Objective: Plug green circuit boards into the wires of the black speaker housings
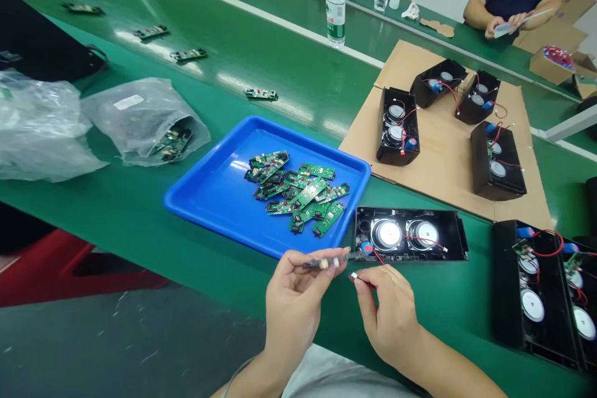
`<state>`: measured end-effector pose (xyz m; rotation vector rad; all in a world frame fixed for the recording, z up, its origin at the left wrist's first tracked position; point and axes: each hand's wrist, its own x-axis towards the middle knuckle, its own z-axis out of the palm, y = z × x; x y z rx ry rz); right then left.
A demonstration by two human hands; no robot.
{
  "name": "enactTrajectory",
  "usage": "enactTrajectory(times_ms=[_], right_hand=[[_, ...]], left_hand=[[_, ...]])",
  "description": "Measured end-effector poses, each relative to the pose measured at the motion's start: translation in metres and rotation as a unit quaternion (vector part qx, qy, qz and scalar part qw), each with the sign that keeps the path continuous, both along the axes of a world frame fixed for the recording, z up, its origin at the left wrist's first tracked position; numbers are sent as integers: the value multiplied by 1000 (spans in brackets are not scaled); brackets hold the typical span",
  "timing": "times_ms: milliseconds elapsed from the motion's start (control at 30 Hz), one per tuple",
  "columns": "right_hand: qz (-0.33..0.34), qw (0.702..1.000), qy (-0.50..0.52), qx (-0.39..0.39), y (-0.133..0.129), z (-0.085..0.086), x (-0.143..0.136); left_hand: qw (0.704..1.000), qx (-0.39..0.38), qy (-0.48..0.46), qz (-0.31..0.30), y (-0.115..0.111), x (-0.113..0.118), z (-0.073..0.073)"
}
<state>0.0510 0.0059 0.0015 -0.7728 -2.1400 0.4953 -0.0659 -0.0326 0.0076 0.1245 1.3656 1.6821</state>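
Lower centre: small green circuit board (330, 260) gripped in left hand (295, 298), small white wire connector (355, 276) pinched in right hand (390, 314).

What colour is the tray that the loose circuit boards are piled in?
The tray is bright blue, seen best in the head view.

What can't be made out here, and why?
All in the head view:
Circuit board in left hand: markings blurred, partly covered by fingers.
Connector in right hand: pin details too small.
Plastic bag: number of boards inside, hidden by folds.
Rightmost housing: cut off by right edge.
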Motion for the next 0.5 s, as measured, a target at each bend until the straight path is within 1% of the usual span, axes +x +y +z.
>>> enactTrajectory(times_ms=[67, 100, 267, 367, 500], right_hand=[[-2, 1000, 6, 2, 1, 0, -4], [-2, 1000, 5, 2, 3, 0, -6], [-15, 999, -19, 25, 10, 0, -10], [-20, 999, -9, 24, 12, 1, -9], [-23, 999, -7, 22, 12, 1, -8]], left_hand=[[1000, -2, -16, 21, 4, 2, 0], [1000, -2, -18, 18, 6, 2, -1], [998, -7, 49, -38, 3, 0, -9], [997, -9, 56, -51, -3, 2, -13], [995, -18, 77, -59, -7, 7, -15]])
